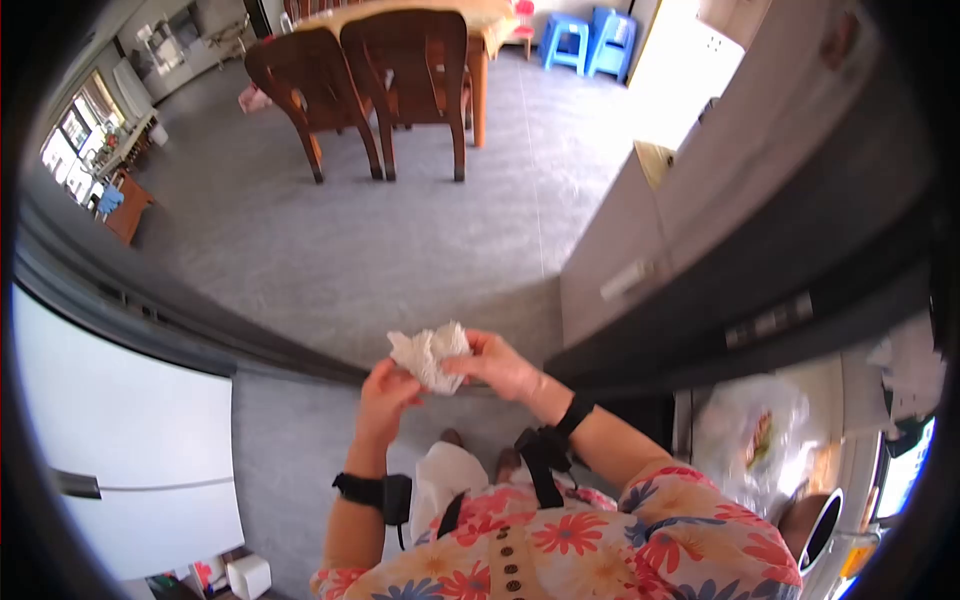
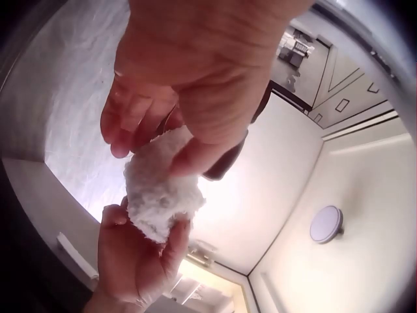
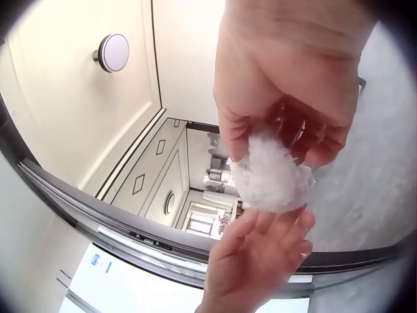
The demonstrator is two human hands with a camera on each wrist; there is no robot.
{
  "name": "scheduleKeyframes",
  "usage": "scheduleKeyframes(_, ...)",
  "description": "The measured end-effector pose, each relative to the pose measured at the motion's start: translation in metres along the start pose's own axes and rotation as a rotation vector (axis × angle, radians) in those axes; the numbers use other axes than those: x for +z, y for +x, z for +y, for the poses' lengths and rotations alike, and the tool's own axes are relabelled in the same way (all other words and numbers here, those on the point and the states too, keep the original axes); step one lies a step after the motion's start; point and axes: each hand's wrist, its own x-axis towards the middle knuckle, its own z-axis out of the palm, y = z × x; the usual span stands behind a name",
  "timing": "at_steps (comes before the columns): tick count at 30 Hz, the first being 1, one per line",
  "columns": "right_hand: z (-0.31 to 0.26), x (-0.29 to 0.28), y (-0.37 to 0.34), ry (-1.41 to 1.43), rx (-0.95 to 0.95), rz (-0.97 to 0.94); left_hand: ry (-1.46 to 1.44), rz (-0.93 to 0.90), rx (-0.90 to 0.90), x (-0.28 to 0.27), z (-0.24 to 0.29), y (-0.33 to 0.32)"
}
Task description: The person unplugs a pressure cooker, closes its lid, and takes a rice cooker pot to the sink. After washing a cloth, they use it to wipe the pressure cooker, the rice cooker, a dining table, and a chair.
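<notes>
Both hands hold a crumpled, rough-surfaced white wad [image 1: 434, 358] in front of the body, close to the doorway threshold. From the right side, the right hand [image 1: 503, 370] grips it, with the thumb laid over the wad. At its lower left edge, the left hand [image 1: 387, 402] has its fingertips on it. The left wrist view shows the left thumb [image 2: 199, 151] against the white wad [image 2: 163, 186] and the right hand [image 2: 140, 261] below. In the right wrist view, the left palm [image 3: 257, 264] faces up under the wad [image 3: 273, 176]; right fingers curl partly out of sight.
Dark door frames [image 1: 270, 345] flank the person on both sides. Beyond stand brown wooden chairs [image 1: 405, 70] at a table, and blue stools [image 1: 566, 42]. A white cabinet [image 1: 130, 430] is at left; a clear plastic bag [image 1: 750, 430] lies at right.
</notes>
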Motion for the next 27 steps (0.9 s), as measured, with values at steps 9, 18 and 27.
scheduleKeyframes(9, -0.11, -0.015, 0.122, -0.073, -0.068, 0.092, -0.272, -0.086, -0.2, -0.022, 0.11, 0.168)
scheduleKeyframes(18, -0.201, -0.16, 0.216, 0.254, 0.037, 0.409, -0.511, -0.149, -0.169, 0.029, 0.189, 0.376)
scheduleKeyframes(27, -0.34, -0.313, 0.316, -0.083, -0.123, 0.056, -0.218, -0.478, -0.15, 0.135, 0.267, 0.556)
